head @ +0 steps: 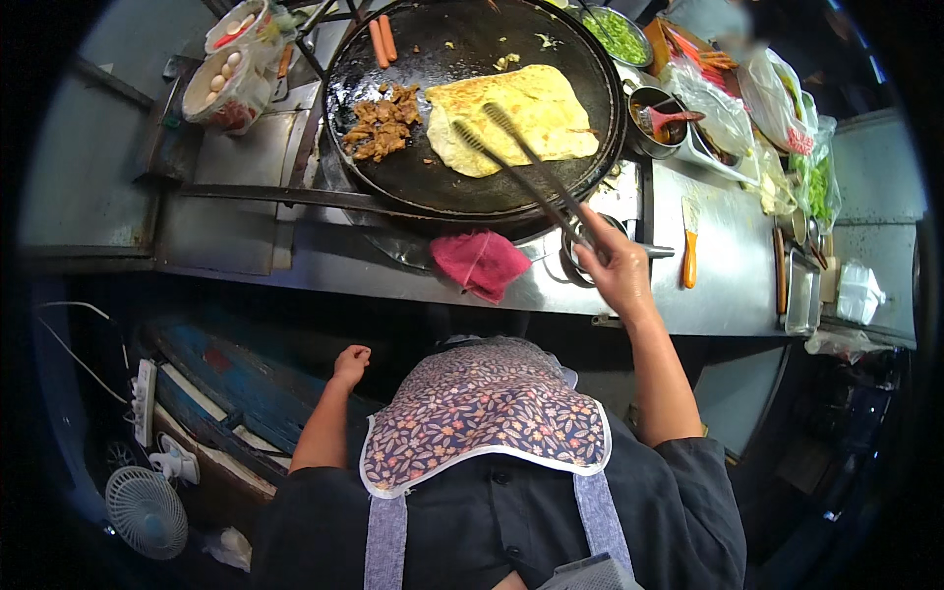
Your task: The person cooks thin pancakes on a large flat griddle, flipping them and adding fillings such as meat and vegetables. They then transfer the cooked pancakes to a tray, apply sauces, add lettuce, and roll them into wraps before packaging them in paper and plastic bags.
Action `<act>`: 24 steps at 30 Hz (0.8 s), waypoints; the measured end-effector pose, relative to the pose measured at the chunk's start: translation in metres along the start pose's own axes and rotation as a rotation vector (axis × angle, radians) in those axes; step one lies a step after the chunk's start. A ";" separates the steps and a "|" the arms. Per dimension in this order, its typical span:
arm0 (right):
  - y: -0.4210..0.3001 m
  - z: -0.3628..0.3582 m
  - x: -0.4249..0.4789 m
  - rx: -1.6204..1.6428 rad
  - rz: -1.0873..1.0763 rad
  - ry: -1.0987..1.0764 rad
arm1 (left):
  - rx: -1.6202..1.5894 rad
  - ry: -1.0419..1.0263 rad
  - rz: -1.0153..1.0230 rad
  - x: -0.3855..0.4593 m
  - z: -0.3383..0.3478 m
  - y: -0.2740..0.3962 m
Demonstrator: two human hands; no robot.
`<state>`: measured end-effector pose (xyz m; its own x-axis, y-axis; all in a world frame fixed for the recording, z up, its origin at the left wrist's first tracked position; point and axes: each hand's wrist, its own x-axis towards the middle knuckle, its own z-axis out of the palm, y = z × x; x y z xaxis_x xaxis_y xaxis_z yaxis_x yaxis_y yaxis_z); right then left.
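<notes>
My right hand [613, 264] holds metal tongs [542, 177], their ribbed tips apart over the near part of a folded, egg-coated flatbread [523, 110]. The flatbread lies on a round black griddle [413, 181]. To its left on the griddle sits a pile of browned meat pieces [383, 122], and two sausages [383, 41] lie side by side farther back. My left hand [353, 365] hangs low beside the floral apron [487, 413], away from the counter, with its fingers curled; whether it holds anything cannot be told.
A red cloth [480, 265] lies at the griddle's near edge. Right of the griddle are a sauce pot with a brush [667, 118], a bowl of chopped greens [618, 37] and an orange-handled scraper [689, 254]. Eggs in a lined container [221, 80] stand at the left.
</notes>
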<state>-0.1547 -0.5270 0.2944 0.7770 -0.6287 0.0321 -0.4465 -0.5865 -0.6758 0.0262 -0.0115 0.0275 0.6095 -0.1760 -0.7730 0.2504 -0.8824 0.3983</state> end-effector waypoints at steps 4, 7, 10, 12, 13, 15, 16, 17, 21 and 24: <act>0.028 -0.013 -0.012 -0.184 0.107 0.012 | 0.019 -0.049 -0.012 0.002 0.015 0.013; 0.050 -0.021 -0.021 -0.066 0.113 0.032 | 0.090 -0.095 -0.035 -0.013 0.026 0.027; 0.068 -0.043 -0.030 0.141 0.176 0.152 | -0.010 -0.033 0.033 -0.011 0.038 0.041; 0.089 -0.060 -0.053 0.241 0.235 0.247 | -0.110 0.017 0.035 -0.019 0.048 0.050; 0.101 -0.070 -0.067 0.320 0.370 0.259 | -0.162 0.045 0.036 -0.024 0.053 0.055; 0.159 -0.078 -0.103 0.345 0.348 0.369 | -0.146 0.047 0.082 -0.038 0.068 0.066; 0.182 -0.085 -0.119 0.266 0.362 0.388 | -0.117 0.043 0.110 -0.047 0.078 0.071; 0.206 -0.093 -0.134 0.226 0.410 0.381 | -0.085 0.037 0.137 -0.057 0.090 0.077; 0.309 -0.116 -0.162 -0.083 0.365 0.425 | -0.187 -0.056 0.286 -0.118 0.187 0.170; 0.367 -0.112 -0.142 -0.115 0.250 0.344 | 0.002 -0.359 0.336 -0.151 0.262 0.265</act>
<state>-0.4786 -0.7095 0.1243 0.4544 -0.8805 0.1347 -0.6635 -0.4355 -0.6083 -0.1969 -0.3333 0.1203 0.3586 -0.5903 -0.7231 0.0822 -0.7517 0.6544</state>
